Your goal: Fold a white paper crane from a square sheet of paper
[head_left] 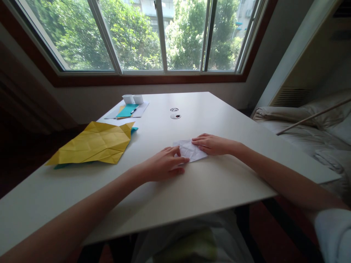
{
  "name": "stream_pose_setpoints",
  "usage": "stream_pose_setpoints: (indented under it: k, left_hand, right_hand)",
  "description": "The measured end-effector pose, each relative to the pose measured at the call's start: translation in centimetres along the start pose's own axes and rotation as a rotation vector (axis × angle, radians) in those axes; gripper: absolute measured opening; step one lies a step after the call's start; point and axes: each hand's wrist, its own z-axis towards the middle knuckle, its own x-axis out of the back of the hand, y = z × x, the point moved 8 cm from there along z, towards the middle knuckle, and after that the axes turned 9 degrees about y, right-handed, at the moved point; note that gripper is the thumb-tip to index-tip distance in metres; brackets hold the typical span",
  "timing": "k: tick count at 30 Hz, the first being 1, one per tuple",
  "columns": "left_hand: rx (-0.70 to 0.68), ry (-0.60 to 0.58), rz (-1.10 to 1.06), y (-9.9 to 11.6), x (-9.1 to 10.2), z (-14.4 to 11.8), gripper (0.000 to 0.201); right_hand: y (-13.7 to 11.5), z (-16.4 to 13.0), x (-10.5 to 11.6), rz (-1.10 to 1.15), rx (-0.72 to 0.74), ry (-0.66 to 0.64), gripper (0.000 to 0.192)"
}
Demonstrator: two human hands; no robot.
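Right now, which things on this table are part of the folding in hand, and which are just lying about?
In use: white creased paper, pressed flat by left hand and right hand.

Lying about: yellow creased sheet, teal paper, pen, two small white cups.

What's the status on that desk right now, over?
Left hand and right hand both flat on the white folded paper, pressing it to the table. Creased yellow sheet lies off to the left, apart. Nothing in the way.

Bare forearms, white short sleeve [333,233] at right shoulder
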Motion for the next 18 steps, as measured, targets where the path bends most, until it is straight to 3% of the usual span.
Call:
stream_pose_setpoints:
  k: [4, 9, 14, 18]
  left_hand:
    - [0.004, -0.081, 0.022, 0.2, -0.6, -0.3, 0.044]
    - [0.033, -0.154, 0.027, 0.1, -1.1, -0.6, 0.047]
    - [0.063, -0.191, -0.010, -0.1, -1.1, -0.8, 0.046]
    - [0.044, -0.138, -0.044, -0.3, -0.9, -0.8, 0.046]
  right_hand:
    - [-1.5, -0.1, -0.5, -0.023, 0.018, -0.039, 0.045]
    - [-2.9, -0.2, -2.1, 0.112, -0.017, -0.123, 0.049]
    - [-1.3, -0.2, -3.1, 0.161, -0.128, -0.207, 0.058]
    - [-0.1, -0.1, -3.1, 0.162, -0.165, -0.206, 0.063]
